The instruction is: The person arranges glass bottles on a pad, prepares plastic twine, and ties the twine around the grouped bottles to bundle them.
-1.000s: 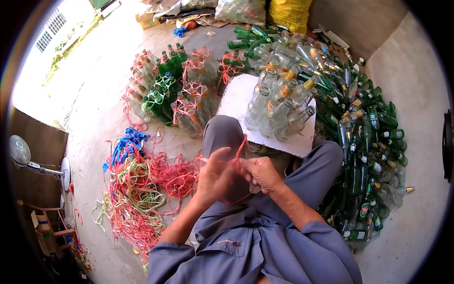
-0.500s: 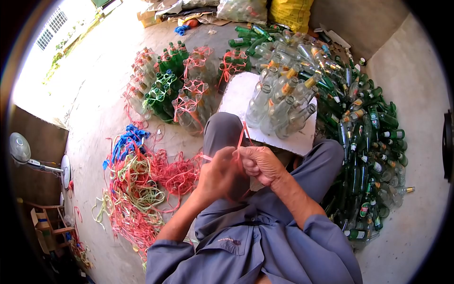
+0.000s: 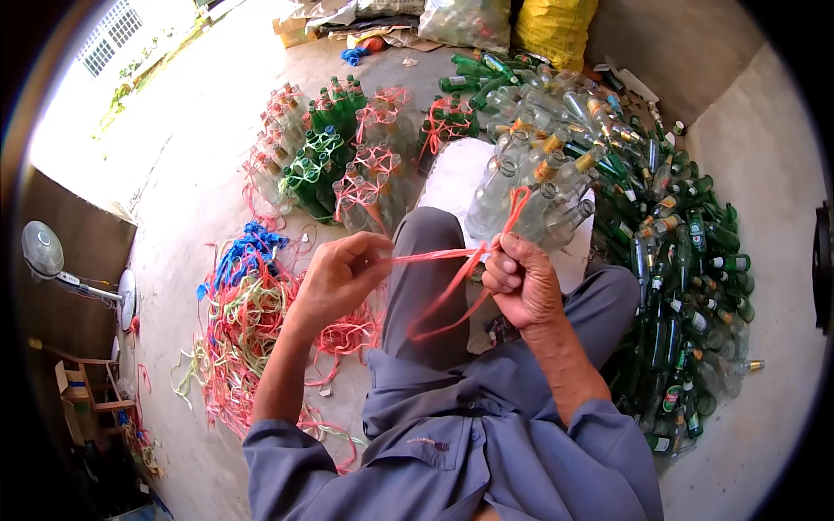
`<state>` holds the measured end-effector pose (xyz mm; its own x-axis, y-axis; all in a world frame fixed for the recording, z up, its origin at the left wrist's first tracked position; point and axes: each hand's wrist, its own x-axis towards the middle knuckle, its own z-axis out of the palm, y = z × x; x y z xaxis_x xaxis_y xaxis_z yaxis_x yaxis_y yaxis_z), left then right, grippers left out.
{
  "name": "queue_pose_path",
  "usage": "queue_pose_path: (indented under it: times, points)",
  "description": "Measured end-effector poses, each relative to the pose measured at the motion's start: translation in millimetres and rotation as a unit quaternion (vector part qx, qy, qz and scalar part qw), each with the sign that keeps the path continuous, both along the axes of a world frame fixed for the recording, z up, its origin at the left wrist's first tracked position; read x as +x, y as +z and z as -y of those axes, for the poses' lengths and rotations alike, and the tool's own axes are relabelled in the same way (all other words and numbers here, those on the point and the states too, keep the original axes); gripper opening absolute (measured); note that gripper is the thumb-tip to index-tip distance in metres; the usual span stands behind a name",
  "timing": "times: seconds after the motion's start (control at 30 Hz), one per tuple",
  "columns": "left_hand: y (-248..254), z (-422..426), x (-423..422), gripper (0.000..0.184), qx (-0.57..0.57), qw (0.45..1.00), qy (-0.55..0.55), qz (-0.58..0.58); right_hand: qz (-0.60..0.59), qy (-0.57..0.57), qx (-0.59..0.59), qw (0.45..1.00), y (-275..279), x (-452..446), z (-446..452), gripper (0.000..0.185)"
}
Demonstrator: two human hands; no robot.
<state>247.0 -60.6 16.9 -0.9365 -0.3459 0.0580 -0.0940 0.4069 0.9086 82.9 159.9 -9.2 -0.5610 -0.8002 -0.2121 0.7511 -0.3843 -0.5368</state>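
A pink-red plastic string stretches between my two hands above my lap. My left hand pinches one end of it, to the left of my knee. My right hand is closed on the string near a knot, with a loop standing up above the fingers and loose ends hanging below. Just beyond my right hand, a cluster of clear glass bottles stands on a white board between my knees.
Left of me lies a tangled heap of pink, green and blue string. Tied bundles of bottles stand ahead on the left. A large pile of loose bottles fills the right side. A fan stands far left.
My hands were close together over the string; they have moved apart, pulling it taut between them. A loop now stands above my right hand. The view has shifted slightly.
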Motion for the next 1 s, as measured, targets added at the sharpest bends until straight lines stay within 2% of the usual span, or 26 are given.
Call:
queue_pose_path:
  times: [0.07, 0.1, 0.2, 0.33, 0.37, 0.47, 0.5, 0.6, 0.67, 0.77, 0.87, 0.93, 1.0]
  points:
    - [0.9, -1.0, 0.3, 0.015, -0.045, 0.999, 0.017, -0.02, 0.001, -0.01, 0.014, 1.0, -1.3, 2.6, 4.0, 0.016]
    - [3.1, -3.5, 0.5, 0.013, -0.061, 0.997, 0.031, -0.029, 0.017, 0.031, -0.02, 0.999, -3.7, 0.7, 1.8, 0.017]
    - [-1.7, -4.6, -2.7, 0.009, -0.089, 0.991, 0.078, -0.057, -0.031, 0.006, 0.05, 0.998, -9.1, 8.2, 5.5, 0.02]
    - [-3.2, -3.0, -5.5, 0.008, -0.09, 0.988, 0.094, -0.084, -0.023, 0.051, 0.051, 0.997, -12.8, 20.7, 11.8, 0.027]
    - [-2.2, -2.6, -5.9, 0.008, -0.085, 0.988, 0.099, -0.083, -0.04, 0.053, 0.1, 0.993, -19.4, 28.3, 12.3, 0.03]
    - [2.0, 1.1, -7.6, 0.007, -0.072, 0.987, 0.112, -0.09, -0.09, 0.139, 0.127, 0.978, -34.6, 42.5, 2.9, 0.031]
    - [3.3, 4.3, -8.6, 0.007, -0.068, 0.986, 0.113, -0.098, -0.073, 0.191, 0.128, 0.97, -24.0, 44.2, -2.0, 0.03]
    - [6.8, 20.8, -10.0, 0.007, -0.086, 0.981, 0.144, -0.098, -0.206, 0.21, 0.136, 0.946, -31.9, 42.2, -18.1, 0.032]
    - [23.7, 29.4, -9.3, 0.006, -0.078, 0.976, 0.185, -0.089, -0.194, 0.147, 0.133, 0.961, -21.1, 36.7, -28.9, 0.032]
    - [46.6, 50.1, -7.6, 0.009, -0.044, 0.963, 0.223, -0.142, -0.144, 0.085, 0.087, 0.982, -6.0, 14.2, -55.6, 0.031]
    - [86.6, 60.0, -5.6, 0.013, -0.02, 0.947, 0.264, -0.183, -0.158, 0.005, 0.07, 0.985, 9.0, -7.5, -82.1, 0.029]
    - [116.0, 65.5, -5.0, 0.018, -0.057, 0.929, 0.284, -0.229, -0.13, -0.034, 0.034, 0.99, 24.4, -19.9, -97.4, 0.026]
    - [146.8, 63.4, -10.6, 0.021, -0.077, 0.914, 0.27, -0.294, -0.152, -0.052, 0.002, 0.987, 38.9, -27.8, -104.2, 0.025]
